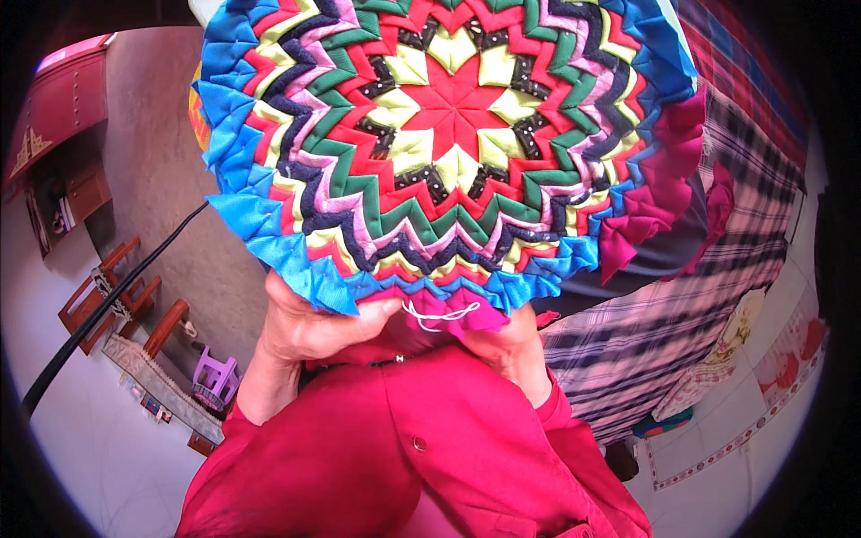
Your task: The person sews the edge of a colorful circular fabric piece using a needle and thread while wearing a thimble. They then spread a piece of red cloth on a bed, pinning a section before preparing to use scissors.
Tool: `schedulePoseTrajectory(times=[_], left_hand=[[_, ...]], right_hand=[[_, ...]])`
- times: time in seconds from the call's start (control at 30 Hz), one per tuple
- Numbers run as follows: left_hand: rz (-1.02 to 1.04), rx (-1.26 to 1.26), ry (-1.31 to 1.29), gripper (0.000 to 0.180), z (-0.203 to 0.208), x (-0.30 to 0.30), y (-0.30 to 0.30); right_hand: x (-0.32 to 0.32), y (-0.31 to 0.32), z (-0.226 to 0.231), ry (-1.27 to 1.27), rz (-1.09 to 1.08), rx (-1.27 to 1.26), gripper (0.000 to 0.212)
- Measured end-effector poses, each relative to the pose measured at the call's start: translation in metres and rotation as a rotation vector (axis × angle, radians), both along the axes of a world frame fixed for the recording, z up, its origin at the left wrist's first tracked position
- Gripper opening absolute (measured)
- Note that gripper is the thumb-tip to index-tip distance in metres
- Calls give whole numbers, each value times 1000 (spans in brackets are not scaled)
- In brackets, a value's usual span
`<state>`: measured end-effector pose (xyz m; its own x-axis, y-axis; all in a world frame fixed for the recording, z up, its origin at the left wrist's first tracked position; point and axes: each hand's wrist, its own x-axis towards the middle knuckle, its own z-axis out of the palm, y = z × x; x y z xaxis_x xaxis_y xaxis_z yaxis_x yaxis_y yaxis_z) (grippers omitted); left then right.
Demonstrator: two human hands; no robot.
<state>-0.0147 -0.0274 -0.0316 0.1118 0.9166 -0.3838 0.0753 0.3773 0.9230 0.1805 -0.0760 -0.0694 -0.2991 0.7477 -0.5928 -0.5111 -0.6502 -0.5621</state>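
A large round patchwork mat (453,108) of folded fabric points fills the upper middle of the head view, with zigzag rings around a red and pale yellow star. Blue folded points form most of its rim. Magenta folded pieces (641,224) run along the right side, and one more magenta piece (466,309) sits at the near edge. White thread (444,314) loops loosely over that piece. My left hand (314,323) grips the near edge, thumb on top and fingers underneath. Close by, my right hand (507,345) holds the same edge, its fingers mostly hidden beneath the fabric.
To the right lies a pink and dark plaid cloth (619,359). On the left are a purple plastic stool (215,377), a wooden chair (112,296) and a red cabinet (67,99). A black cable (117,296) slants across the left side toward the mat.
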Motion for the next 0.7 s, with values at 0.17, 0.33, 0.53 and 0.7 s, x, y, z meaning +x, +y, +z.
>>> schedulePoseTrajectory(times=[0.17, 0.33, 0.53, 0.7], left_hand=[[-239, 299, 290, 25, -2, -2, -2], [-205, 329, 197, 24, -9, -4, -3], [-282, 476, 291, 25, -14, -4, -5], [-468, 432, 388, 27, 0, 2, -6]], right_hand=[[-15, 2, -7, 641, -451, -274, 44], [1, -7, -12, 546, -307, -326, 51], [-6, -10, -9, 525, -372, -158, 52], [10, -27, -10, 528, -302, -269, 42]])
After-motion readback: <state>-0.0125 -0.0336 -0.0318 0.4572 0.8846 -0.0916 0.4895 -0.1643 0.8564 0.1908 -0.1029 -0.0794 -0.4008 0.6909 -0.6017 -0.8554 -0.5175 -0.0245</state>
